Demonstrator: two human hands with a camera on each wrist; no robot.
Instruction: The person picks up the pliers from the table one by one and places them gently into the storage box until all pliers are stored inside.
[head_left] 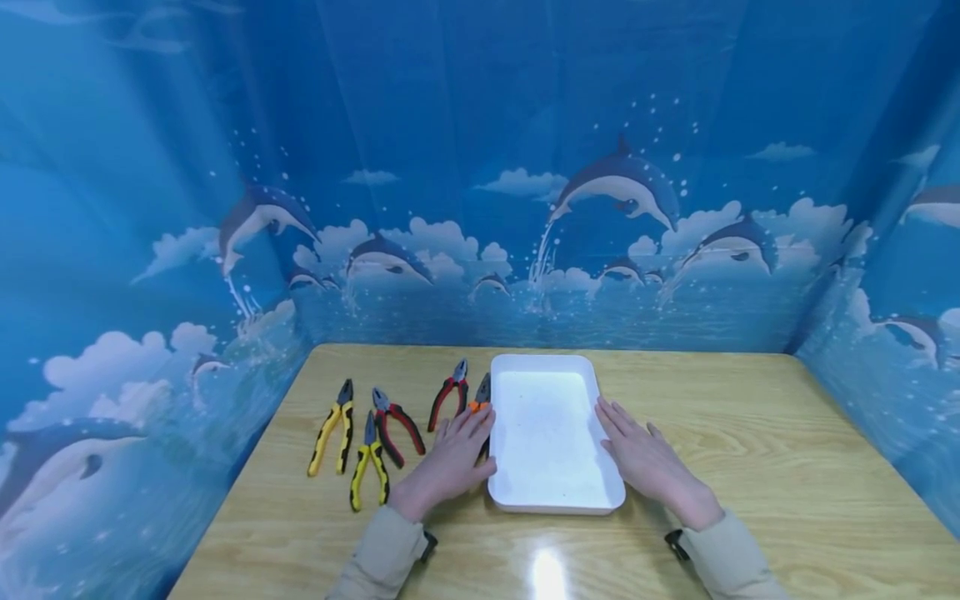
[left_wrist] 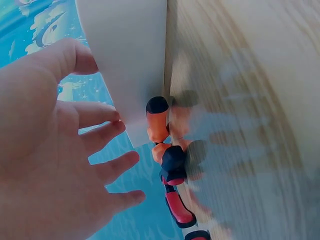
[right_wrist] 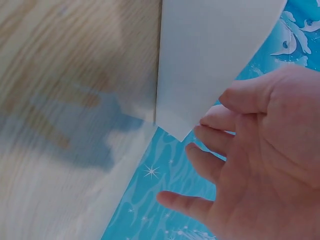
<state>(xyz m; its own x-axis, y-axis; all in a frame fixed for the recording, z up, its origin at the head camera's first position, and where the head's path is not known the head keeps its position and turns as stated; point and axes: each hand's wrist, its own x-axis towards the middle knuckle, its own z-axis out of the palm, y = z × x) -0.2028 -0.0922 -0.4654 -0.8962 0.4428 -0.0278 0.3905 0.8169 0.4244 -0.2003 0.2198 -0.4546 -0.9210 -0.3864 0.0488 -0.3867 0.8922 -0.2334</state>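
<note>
A white rectangular tray (head_left: 553,442) lies on the table between both hands, with nothing large in it. My left hand (head_left: 452,457) touches its left side with loosely extended fingers; in the left wrist view, thumb and fingertips meet the tray's upper edge. On the opposite side, my right hand (head_left: 651,460) rests its fingertips against the right wall, fingers slightly bent. Orange-and-black pliers (head_left: 483,390) lie close by the tray's left wall, partly hidden under the left hand. In the left wrist view, their orange handle (left_wrist: 158,125) shows beside the wall.
Left of the tray are red-and-black pliers (head_left: 448,395), a second red-and-black pair (head_left: 397,423), yellow-and-black pliers (head_left: 332,427) and a smaller yellow-and-black pair (head_left: 369,464). A blue dolphin-print curtain (head_left: 465,167) borders the wooden table (head_left: 795,467) at the back and sides.
</note>
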